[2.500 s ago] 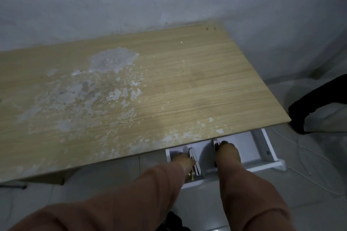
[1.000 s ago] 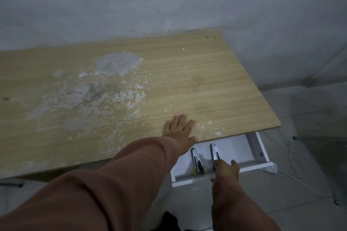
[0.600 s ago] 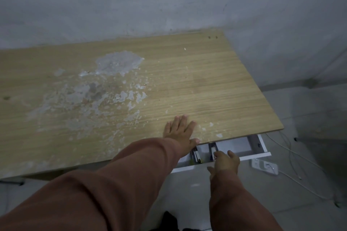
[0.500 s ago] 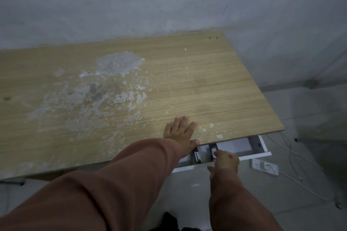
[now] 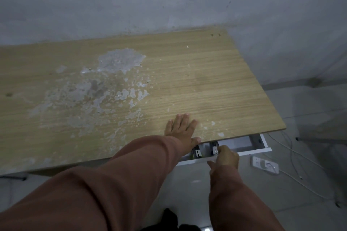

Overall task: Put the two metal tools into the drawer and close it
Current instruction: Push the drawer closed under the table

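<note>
A white drawer (image 5: 251,149) sticks out a little from under the front right edge of the wooden desk (image 5: 216,88). Two metal tools lie inside it side by side; only the near ends of the left tool (image 5: 197,153) and the right tool (image 5: 214,149) show below the desktop edge. My left hand (image 5: 181,130) lies flat on the desktop with fingers spread, holding nothing. My right hand (image 5: 225,158) presses against the drawer's front panel, fingers curled over its top rim.
A white power strip (image 5: 264,164) with thin cables lies on the tiled floor to the right of the drawer. The desktop carries a large patch of peeled, whitish surface (image 5: 105,90) on its left half. A grey wall stands behind the desk.
The drawer has slid further in under the desk, pushed by my right hand, hiding more of the tools. My left hand moved from the drawer up onto the desktop and stays there.
</note>
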`<state>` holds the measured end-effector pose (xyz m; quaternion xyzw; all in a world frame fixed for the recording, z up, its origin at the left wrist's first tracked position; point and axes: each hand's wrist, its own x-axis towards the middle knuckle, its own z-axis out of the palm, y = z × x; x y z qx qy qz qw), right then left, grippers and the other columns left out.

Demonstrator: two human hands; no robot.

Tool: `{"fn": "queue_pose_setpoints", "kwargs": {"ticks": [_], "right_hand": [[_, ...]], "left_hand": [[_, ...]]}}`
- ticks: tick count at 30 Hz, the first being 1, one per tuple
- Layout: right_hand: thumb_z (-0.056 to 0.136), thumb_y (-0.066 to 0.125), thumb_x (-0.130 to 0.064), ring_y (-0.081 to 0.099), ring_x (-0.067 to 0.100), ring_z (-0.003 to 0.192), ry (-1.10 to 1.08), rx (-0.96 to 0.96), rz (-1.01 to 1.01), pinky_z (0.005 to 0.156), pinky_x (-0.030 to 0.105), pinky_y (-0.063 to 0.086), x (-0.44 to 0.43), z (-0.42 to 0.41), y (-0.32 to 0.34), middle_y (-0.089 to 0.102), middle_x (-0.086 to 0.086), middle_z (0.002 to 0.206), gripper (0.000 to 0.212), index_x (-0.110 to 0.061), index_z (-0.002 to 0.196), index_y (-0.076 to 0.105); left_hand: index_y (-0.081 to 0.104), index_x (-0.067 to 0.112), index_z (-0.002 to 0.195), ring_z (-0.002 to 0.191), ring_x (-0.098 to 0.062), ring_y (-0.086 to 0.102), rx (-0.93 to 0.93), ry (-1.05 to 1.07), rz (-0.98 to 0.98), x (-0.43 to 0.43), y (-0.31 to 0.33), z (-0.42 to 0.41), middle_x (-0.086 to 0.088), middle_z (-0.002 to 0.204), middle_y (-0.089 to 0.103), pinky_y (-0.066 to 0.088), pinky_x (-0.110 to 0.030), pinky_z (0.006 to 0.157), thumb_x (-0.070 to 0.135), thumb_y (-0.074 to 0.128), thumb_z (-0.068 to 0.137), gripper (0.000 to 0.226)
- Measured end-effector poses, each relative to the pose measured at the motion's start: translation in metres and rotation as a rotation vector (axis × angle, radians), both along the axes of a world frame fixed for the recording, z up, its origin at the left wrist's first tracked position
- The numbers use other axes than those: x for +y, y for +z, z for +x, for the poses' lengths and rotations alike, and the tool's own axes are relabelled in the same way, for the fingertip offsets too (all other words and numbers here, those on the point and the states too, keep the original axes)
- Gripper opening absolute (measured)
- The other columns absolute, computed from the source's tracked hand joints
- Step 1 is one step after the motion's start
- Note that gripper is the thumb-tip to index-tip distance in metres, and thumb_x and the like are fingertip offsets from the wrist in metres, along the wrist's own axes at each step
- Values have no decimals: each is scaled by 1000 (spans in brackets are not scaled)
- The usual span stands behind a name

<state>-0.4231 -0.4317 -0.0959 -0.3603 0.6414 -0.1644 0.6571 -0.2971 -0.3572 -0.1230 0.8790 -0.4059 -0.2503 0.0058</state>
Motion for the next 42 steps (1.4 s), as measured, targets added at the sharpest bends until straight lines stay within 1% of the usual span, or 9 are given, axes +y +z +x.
{"fn": "queue_pose_setpoints", "kwargs": {"ticks": [12,17,20,26,29,32,36,39,42], "right_hand": [[83,51,-3,49,20,58,-5,-34,9,94,57,50,-8,22,6,48,5,67,35,9,116,52],[79,53,-1,52,26,80,-103,-43,14,63,36,55,-5,30,4,52,12,89,31,2,109,56],[76,52,2,53,30,86,-168,-97,42,72,41,56,-5,39,5,52,16,99,34,3,110,54],[68,54,0,60,32,75,-203,-115,14,67,43,57,-10,46,-4,59,17,87,33,0,101,54],[63,56,-5,60,33,73,-160,-62,-32,78,50,54,-11,49,-7,59,13,75,20,-6,83,54],[63,58,-6,59,29,70,-149,-42,-76,74,44,53,-7,49,-8,56,7,71,18,-19,68,46],[65,62,-6,56,27,70,-63,19,-152,68,33,44,-1,54,1,60,11,83,24,-9,87,57],[68,67,-13,53,32,108,65,163,-224,88,37,44,6,61,12,42,15,133,65,-13,130,46],[73,65,-14,39,33,130,264,207,-348,107,44,37,17,73,26,22,13,151,73,-12,139,36]], "left_hand": [[-6,39,147,144,-20,-25,4,15,-13,0,2,0,5,159,-22,-15,-45,115,61,24,87,70],[-6,39,147,144,-20,-25,3,19,-14,0,2,-1,5,159,-22,-15,-46,115,61,25,86,71],[-4,39,147,145,-21,-22,-5,28,-22,0,3,-1,5,160,-19,-13,-46,115,62,26,86,72],[-4,39,147,145,-21,-23,12,27,-22,0,4,-2,4,160,-19,-14,-46,115,61,26,86,71],[-4,39,147,144,-20,-24,32,31,-6,-1,6,-2,4,159,-21,-14,-45,115,60,27,87,71],[-2,38,147,144,-20,-24,43,20,-11,0,9,-1,4,159,-20,-14,-45,115,59,29,87,71],[2,39,147,146,-21,-19,50,-41,-22,7,13,7,4,160,-17,-10,-43,117,58,31,89,68],[4,35,148,147,-25,-15,-10,-16,-35,18,18,13,3,161,-9,-6,-45,118,54,38,87,72],[5,29,148,147,-27,-12,-64,100,-50,31,24,23,-1,162,-6,-4,-46,118,44,46,84,78]]}}
